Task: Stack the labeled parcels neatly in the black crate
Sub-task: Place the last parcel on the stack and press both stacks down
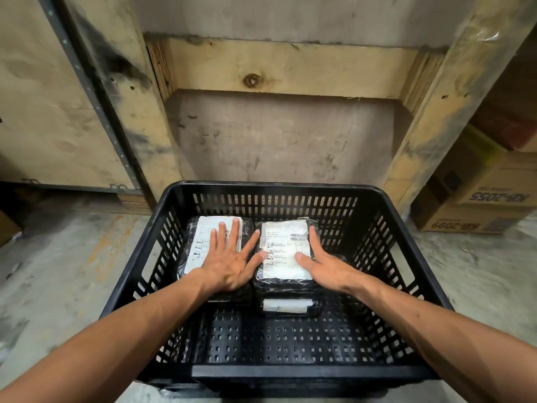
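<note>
The black crate [290, 370] holds two parcel stacks at its far side. The left hand [232, 263] lies flat, fingers spread, on the left parcel [200, 242]. The right hand [322, 266] presses the right parcel [283, 251] just beside it.

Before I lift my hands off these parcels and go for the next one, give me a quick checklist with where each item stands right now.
1. Left hand flat, gripping nothing: ok, fingers straight on the left parcel.
2. Right hand free of any grip: ok, open, resting along the right parcel.
3. Labels facing up: ok on both top parcels.
4. Stacks sitting side by side at the back of the black crate: ok.
5. Right stack edges flush: not ok, a lower parcel sticks out toward the front.
6. Room for more parcels: ok, the front crate floor is bare.
7. Number of layers in the left stack: cannot tell.
</note>
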`<action>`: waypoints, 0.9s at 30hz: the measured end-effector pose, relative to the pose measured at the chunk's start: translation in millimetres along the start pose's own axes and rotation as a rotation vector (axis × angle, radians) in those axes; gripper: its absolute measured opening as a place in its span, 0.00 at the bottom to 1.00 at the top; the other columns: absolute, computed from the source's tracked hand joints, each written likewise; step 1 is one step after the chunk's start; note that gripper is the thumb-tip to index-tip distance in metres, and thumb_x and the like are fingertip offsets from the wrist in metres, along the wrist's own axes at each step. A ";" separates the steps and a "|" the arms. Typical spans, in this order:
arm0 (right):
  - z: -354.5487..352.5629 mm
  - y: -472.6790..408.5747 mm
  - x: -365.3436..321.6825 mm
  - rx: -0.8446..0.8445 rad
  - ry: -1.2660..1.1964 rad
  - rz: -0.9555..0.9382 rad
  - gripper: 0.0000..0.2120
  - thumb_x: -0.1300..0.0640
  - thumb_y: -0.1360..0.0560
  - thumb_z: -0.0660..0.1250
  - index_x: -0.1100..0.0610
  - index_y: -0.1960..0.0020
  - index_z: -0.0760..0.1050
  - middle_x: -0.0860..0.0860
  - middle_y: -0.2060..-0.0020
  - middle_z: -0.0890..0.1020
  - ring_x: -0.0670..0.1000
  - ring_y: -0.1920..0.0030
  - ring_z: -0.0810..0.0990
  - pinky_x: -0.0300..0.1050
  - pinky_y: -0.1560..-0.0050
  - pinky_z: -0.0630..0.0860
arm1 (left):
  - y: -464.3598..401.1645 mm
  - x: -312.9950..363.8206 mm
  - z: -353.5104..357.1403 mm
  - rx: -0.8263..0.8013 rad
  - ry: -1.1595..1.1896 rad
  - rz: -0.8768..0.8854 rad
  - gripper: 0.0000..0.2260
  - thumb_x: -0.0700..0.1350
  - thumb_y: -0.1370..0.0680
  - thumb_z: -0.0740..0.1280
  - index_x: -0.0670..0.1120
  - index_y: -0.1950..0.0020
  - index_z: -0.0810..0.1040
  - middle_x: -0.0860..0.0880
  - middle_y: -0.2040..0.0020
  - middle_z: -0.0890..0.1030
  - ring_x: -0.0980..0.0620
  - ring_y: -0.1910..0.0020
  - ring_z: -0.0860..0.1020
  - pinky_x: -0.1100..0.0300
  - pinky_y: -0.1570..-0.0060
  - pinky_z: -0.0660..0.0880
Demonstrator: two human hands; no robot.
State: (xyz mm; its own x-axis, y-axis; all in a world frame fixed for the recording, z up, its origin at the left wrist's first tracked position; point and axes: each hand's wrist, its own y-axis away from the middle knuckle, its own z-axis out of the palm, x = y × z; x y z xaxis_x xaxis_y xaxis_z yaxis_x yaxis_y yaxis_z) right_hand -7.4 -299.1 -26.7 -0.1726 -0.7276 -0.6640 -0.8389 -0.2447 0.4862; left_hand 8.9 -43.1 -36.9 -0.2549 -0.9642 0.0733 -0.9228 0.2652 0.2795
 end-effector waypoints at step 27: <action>5.2 -15.1 -13.5 0.102 0.895 -0.358 0.38 0.26 0.23 0.32 0.41 0.19 0.28 0.53 0.20 0.30 0.52 0.21 0.26 0.56 0.21 0.29 | 10.2 -31.2 -3.1 -0.018 -0.129 0.200 0.42 0.76 0.25 0.36 0.51 0.20 0.32 0.45 0.21 0.28 0.44 0.23 0.26 0.39 0.25 0.30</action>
State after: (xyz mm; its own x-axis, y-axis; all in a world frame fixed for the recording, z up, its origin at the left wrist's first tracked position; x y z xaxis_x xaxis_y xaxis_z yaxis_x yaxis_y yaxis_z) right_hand 4.9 -282.3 -28.0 0.5234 -0.8496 -0.0648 -0.8133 -0.5208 0.2595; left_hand 8.3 -10.3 -33.4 -0.4679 -0.8838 0.0062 -0.8453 0.4495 0.2887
